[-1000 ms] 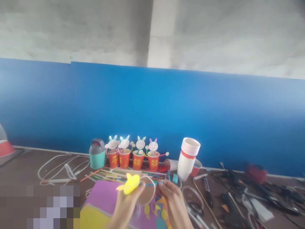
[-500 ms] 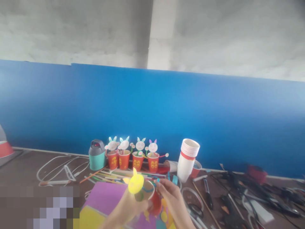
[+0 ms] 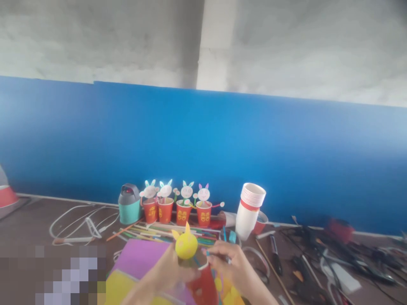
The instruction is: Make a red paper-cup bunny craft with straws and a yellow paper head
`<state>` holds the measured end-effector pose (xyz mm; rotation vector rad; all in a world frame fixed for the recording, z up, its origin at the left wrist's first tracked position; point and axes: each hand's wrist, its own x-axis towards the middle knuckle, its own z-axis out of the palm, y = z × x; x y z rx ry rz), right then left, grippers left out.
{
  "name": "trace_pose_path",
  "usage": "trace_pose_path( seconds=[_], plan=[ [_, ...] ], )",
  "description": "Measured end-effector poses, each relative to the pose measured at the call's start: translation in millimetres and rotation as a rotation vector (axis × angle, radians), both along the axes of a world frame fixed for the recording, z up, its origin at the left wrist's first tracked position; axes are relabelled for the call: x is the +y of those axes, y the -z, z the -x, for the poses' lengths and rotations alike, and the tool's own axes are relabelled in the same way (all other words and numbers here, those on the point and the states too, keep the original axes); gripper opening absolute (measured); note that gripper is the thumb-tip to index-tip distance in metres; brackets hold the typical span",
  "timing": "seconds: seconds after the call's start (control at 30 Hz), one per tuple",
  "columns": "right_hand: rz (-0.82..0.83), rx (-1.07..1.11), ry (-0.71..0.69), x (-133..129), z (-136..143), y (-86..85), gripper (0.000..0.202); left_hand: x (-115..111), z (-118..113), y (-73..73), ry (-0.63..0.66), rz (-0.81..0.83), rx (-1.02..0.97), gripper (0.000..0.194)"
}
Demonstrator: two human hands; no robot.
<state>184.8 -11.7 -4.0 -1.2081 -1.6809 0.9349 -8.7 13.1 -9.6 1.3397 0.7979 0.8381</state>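
My left hand (image 3: 165, 269) is closed round a red paper cup (image 3: 205, 284), which tilts toward me. A yellow rabbit-shaped paper head (image 3: 186, 245) with two pointed ears stands over the cup's mouth and hides part of it. At the rim, on the right side, my right hand (image 3: 227, 262) pinches the end of a thin blue straw (image 3: 208, 253). A dark tip shows among the right fingers; what it belongs to is unclear. Purple sheets (image 3: 144, 256) and yellow sheets (image 3: 122, 288) lie under my hands, with yellow paper cutouts (image 3: 231, 294) below the right one.
Several red cups with white rabbit heads (image 3: 186, 192) stand in a row behind loose coloured straws (image 3: 149, 232). A stack of white paper cups (image 3: 248, 212) rises to their right. A teal container (image 3: 129, 207), a marker (image 3: 276, 256), a stick (image 3: 275, 271) and tangled cables (image 3: 318, 254) lie around.
The cup has come down and tilted, showing more of its red side. The yellow head has shifted slightly right and down. My right hand has moved slightly lower, its fingers still at the blue straw.
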Motion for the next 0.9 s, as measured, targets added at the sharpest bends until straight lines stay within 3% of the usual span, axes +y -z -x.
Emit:
trace_pose_path(
  seconds=[0.07, 0.17, 0.23, 0.33, 0.47, 0.6, 0.7, 0.9],
  plan=[
    [0.095, 0.036, -0.058, 0.6, -1.3, 2.1, 0.021, 0.1, 1.1, 2.4, 0.043, 0.044, -0.089, 0.036],
    [0.169, 0.185, -0.107, 2.8, -3.4, 2.8, 0.025, 1.0, 2.7, 8.7, 0.058, 0.098, -0.339, 0.065],
    [0.149, 0.315, -0.067, 4.6, -3.6, 1.2, 0.030, 2.5, 3.1, 15.4, -0.003, 0.140, -0.516, 0.084],
    [0.098, 0.445, 0.011, 6.9, -1.9, -1.5, 0.034, 4.6, 0.7, 25.8, -0.080, 0.216, -0.680, 0.085],
    [0.072, 0.477, 0.032, 7.9, 1.8, 0.4, 0.033, 2.4, -7.4, 27.4, -0.013, 0.253, -0.700, 0.065],
    [0.064, 0.492, 0.032, 7.8, 3.9, 5.3, 0.032, -2.4, -14.4, 22.6, -0.009, 0.162, -0.691, 0.056],
    [0.074, 0.487, 0.031, 8.1, 3.3, 6.3, 0.033, -1.6, -19.4, 31.2, -0.014, 0.116, -0.597, 0.074],
    [0.136, 0.381, -0.025, 13.4, -4.7, 10.7, 0.040, 4.6, -26.1, 54.1, -0.175, -0.010, -0.554, 0.119]
  ],
)
